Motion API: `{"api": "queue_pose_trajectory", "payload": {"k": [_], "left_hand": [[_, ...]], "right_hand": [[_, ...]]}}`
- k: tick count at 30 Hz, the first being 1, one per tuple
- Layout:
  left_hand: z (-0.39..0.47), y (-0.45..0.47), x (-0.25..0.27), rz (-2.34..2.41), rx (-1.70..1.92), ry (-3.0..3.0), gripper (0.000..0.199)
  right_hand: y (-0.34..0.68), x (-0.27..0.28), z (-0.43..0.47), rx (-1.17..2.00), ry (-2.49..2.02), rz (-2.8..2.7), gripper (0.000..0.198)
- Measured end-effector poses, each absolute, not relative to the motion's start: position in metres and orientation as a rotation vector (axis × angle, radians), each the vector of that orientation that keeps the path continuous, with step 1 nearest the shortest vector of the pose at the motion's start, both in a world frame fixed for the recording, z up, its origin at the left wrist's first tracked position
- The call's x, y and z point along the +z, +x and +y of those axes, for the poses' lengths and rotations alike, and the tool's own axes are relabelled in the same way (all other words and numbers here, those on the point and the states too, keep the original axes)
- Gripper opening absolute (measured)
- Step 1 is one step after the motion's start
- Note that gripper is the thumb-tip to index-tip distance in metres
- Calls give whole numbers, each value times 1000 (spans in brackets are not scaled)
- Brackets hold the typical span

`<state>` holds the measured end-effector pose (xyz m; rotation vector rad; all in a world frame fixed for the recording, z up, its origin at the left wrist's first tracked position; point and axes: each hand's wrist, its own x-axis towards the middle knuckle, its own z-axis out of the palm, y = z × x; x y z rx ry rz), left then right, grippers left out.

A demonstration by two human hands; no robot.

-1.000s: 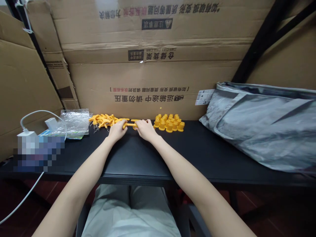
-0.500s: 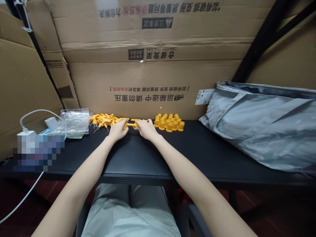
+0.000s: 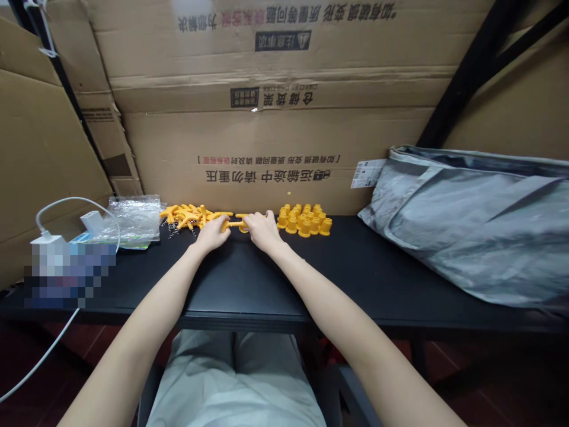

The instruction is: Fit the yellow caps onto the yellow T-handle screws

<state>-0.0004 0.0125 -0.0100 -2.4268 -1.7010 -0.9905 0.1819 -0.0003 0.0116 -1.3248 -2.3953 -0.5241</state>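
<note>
Both hands meet at the far edge of a black table (image 3: 249, 279). My left hand (image 3: 212, 233) and my right hand (image 3: 263, 229) each grip one end of a small yellow plastic piece (image 3: 235, 225) held between them. Left of my hands lies a pile of long yellow pieces (image 3: 189, 216) with small metal chains. Just right of my right hand stands a cluster of several small yellow caps (image 3: 304, 220), upright on the table.
A crumpled clear plastic bag (image 3: 133, 219) and a white charger with cable (image 3: 48, 240) lie at the left. A large grey bag (image 3: 471, 225) fills the table's right side. Cardboard boxes (image 3: 275, 118) wall off the back.
Almost nothing has moved. My right hand has shifted very slightly on the yellow piece; both hands stay closed on it.
</note>
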Motion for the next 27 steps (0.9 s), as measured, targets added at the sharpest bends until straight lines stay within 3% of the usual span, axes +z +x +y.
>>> {"api": "queue_pose_trajectory", "payload": {"k": [6,11,16,27], "left_hand": [[19,-7,-11,-1823,-990,-2531,30],[18,-9,-10,-1992,-949,-2626,34],[9,-4,-6,-1750,-962,-2444,34],[-1,3,-4,-1691,-787,-2401,34]], "right_hand": [[180,9,1,-558,-1270,-2431,20],[178,7,0,-577,-1257,-2456,24],[180,6,1,-602,-1283,-2395,24],[189,2,6,-191,-1287,-2467,25]]}}
